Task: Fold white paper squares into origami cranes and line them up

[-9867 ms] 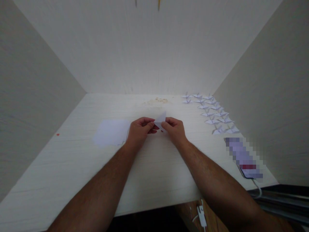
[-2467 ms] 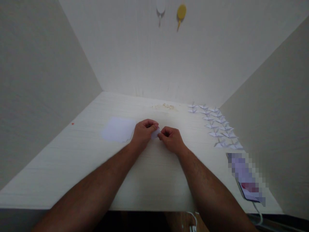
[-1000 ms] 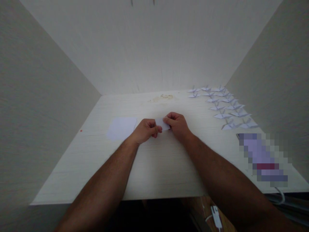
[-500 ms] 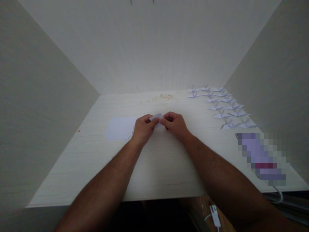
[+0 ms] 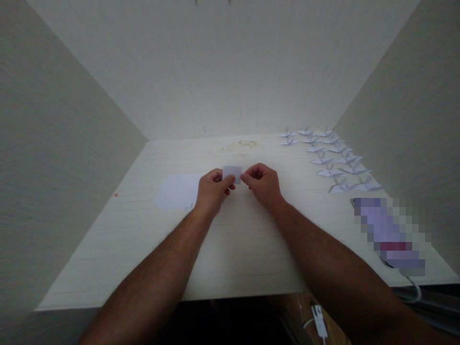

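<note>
Pinching a small, flat, folded white paper (image 5: 232, 171), left hand (image 5: 212, 190) and right hand (image 5: 263, 186) fingers clamp it; its long axis runs left-right.

Perhaps home desk (image 5: 230, 254): paper cranes (image 5: 332, 171).

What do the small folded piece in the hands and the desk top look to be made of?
The folded piece looks like thin matte white paper, given its crisp straight edges. The desk top is probably laminated board: pale wood-grain pattern, dull sheen; solid wood cannot be ruled out.
</note>
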Available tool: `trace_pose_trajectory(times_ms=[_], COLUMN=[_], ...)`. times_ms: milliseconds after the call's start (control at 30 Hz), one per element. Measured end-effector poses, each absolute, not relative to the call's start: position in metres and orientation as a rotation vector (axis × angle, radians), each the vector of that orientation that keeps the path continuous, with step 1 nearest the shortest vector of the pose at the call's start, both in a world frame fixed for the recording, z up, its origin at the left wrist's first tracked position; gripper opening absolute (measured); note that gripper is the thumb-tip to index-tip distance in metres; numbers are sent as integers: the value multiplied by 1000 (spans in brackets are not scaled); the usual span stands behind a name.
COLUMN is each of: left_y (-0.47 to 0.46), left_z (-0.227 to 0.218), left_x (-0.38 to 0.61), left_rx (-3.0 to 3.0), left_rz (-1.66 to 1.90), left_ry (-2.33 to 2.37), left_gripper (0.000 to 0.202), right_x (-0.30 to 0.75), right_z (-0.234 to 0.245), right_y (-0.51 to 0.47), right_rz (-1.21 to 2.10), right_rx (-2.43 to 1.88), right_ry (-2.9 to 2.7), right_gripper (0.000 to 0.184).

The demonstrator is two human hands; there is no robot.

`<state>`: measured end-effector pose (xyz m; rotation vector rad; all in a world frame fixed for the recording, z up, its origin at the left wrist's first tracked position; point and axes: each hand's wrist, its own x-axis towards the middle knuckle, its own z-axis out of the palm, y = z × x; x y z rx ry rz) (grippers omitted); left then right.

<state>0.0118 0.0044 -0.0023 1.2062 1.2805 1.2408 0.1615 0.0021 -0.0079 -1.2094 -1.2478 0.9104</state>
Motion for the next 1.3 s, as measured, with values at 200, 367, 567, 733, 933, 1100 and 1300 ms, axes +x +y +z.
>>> trace_pose_trajectory(times_ms=[200,367,567,733,933,1100,1300], left_y=[3,5,5,3,0,3,4], left_z=[-4,-8,-11,-7,0,1,-1], left_x=[10,10,10,11,12,10,8], left_rx=[1235,1183,1288,1312,1379,1307,1315], left_rz=[1217,1189,1192,1095,1114,1213,1203], left_ry=[1243,1200,1239,1216,1349,1404,1323], left_gripper=[21,26,27,29,25,15,15], right_x=[160,160,160,160,159,160,160], right_z=[-7,-7,-10,-11,-8,-9,-10], right_y=[1,1,1,2,0,-1,0], right_rz=[899,905,853,898,934,952,944], right_rx=[-1222,-1247,-1179,-1137,-1151,-1158,-1180], right_ry=[-1260,-1263,-1343,-1320,-1324,-1322,-1288], right_gripper=[14,16,12,13,14,16,16])
